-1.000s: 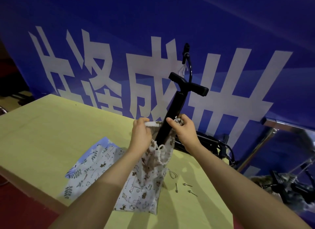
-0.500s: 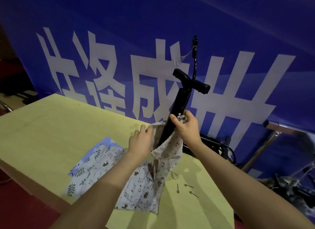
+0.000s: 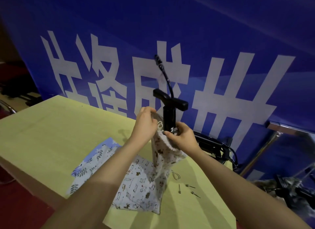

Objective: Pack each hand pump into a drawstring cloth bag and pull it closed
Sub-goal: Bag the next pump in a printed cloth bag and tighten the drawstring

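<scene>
Since half a second ago the pump has swung from a rightward lean to stand nearly upright, its hose now curving up to the left, and both hands have drawn the bag's mouth higher up the barrel. Farthest left on the yellow table (image 3: 51, 135), flat cloth bags (image 3: 105, 160) lie spread under the forearms, a blue leaf-print one beneath a white animal-print one. Next, the left hand (image 3: 144, 124) pinches the left rim of the drawstring bag (image 3: 162, 160), fingers curled over the cloth. That bag stands on the table around the black hand pump (image 3: 168, 116), whose T-handle and hose stick out above the mouth. On the other side, the right hand (image 3: 182, 138) grips the right rim against the barrel. Right of the bag's foot lie a small cord loop (image 3: 175, 175) and three inflating needles (image 3: 189, 188). Behind everything hangs a blue banner (image 3: 221, 41) with white characters.
</scene>
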